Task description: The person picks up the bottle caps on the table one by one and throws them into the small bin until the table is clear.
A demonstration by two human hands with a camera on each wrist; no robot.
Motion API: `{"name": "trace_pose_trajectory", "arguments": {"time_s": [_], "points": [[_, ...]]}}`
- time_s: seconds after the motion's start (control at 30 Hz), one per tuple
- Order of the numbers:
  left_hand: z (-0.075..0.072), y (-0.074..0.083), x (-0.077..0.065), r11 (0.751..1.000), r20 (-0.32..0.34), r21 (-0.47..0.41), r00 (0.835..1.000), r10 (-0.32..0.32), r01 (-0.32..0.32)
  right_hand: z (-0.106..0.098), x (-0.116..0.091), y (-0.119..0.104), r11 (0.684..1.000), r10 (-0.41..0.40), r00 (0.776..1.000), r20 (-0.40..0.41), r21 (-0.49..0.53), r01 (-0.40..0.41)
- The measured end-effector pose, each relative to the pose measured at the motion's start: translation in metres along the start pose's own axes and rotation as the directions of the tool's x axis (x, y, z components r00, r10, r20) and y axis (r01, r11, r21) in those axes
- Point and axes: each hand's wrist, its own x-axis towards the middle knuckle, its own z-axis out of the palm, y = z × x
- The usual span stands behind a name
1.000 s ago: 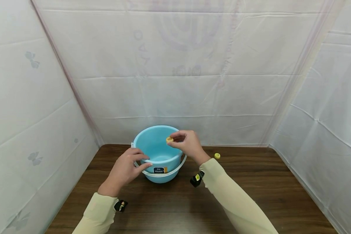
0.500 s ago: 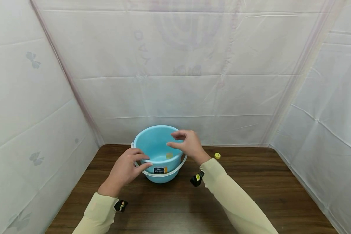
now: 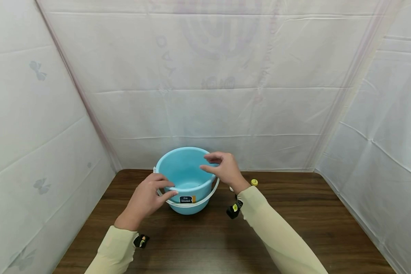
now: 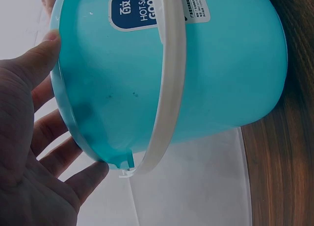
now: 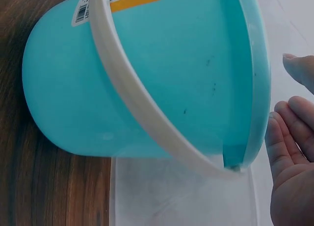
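A light blue plastic bucket with a lowered white handle stands upright on the table. My left hand holds its near left rim, the thumb outside and the fingers over the edge. In the left wrist view the thumb lies against the rim. Over the right side of the opening hovers my right hand, thumb and fingers apart, nothing between them. In the right wrist view its fingers are beside the rim. A small round yellow disc lies on the table right of the right wrist.
The brown wooden table is enclosed by a white sheet at the back and both sides. A small white object shows partly behind the right wrist.
My right hand has let go of a yellow disc, which fell into the bucket and is now hidden. That hand has since shifted slightly right. The left hand has stayed on the rim.
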Motion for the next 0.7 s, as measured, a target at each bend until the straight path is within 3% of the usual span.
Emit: {"name": "trace_pose_trajectory", "arguments": {"time_s": [0.7], "points": [[0.0,0.0,-0.001,1.0,-0.004,-0.01,1.0,-0.003,0.003,-0.025,-0.015,0.019,0.998,0.063,0.996,-0.066,0.0,-0.063]]}}
